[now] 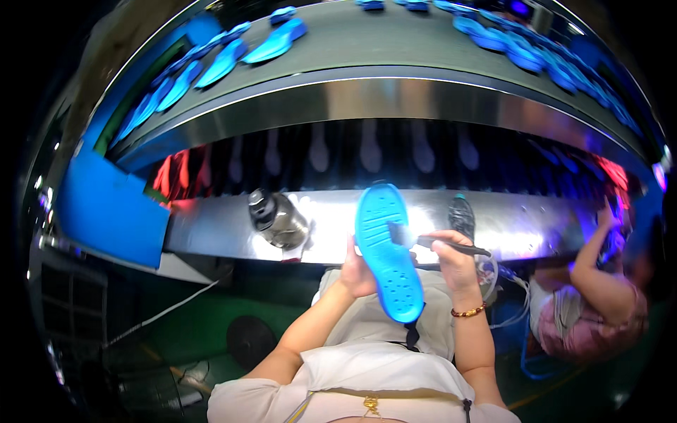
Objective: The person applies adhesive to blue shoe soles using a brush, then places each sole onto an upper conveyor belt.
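Note:
A bright blue shoe sole (pixel 396 278) is held up in front of my body, its long side pointing away from me. My left hand (pixel 358 271) grips the sole's left edge near the middle. My right hand (pixel 457 262) is closed around the dark handle of a brush (pixel 475 249). The brush's pale, blurred bristles lie over the right edge of the sole's middle, beside its ridges; I cannot tell how firmly they touch. Small holes dot the sole's near end.
Behind the sole runs a steel ledge (pixel 338 218) with a dark bottle (pixel 278 218) and a black elongated object (pixel 461 216). Above it, a conveyor belt (pixel 381 42) carries several blue soles (pixel 278 41). A co-worker (pixel 599 303) sits at the right. A blue panel (pixel 113 204) stands left.

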A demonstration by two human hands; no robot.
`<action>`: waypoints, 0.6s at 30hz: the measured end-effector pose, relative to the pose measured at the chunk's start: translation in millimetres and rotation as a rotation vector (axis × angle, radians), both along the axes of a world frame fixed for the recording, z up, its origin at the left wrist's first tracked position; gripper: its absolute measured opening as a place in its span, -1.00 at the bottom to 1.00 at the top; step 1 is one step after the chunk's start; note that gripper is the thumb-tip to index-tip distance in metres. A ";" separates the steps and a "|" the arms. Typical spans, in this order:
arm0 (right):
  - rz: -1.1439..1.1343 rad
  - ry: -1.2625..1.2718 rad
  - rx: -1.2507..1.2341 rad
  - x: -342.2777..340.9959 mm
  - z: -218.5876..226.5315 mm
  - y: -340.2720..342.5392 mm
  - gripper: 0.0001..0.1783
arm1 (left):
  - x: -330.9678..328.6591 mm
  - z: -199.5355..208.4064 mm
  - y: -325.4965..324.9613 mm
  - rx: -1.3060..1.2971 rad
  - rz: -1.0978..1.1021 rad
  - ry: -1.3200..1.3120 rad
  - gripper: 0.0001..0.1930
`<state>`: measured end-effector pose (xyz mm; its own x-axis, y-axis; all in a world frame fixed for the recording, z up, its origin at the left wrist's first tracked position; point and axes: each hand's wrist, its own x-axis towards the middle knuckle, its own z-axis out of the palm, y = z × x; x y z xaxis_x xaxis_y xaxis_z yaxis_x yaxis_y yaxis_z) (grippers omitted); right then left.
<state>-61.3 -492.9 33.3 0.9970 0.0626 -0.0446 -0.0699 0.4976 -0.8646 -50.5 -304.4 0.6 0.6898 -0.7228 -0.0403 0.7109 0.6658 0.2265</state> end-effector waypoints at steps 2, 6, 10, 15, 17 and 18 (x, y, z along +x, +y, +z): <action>0.013 0.070 0.037 11.3 -1.3 8.2 -0.79 | -2.8 2.8 5.3 0.015 -0.023 -0.010 0.10; 0.004 0.073 0.010 31.9 -6.5 18.2 -0.81 | -8.7 -2.3 9.7 0.003 0.003 0.038 0.08; -0.043 0.025 -0.114 42.2 5.3 29.8 -0.82 | -12.7 2.0 0.8 0.113 0.091 0.072 -0.04; -0.122 -0.346 -0.756 30.8 10.1 54.7 -0.84 | -16.3 -7.1 -20.7 0.271 0.369 0.195 -0.24; -0.207 -0.563 -0.964 19.6 12.0 66.5 -0.84 | -14.9 -12.1 -20.7 0.327 0.419 0.189 -0.24; -0.170 -0.596 -1.004 12.2 17.0 68.5 -0.85 | -13.7 -15.8 -19.4 0.382 0.469 0.180 -0.25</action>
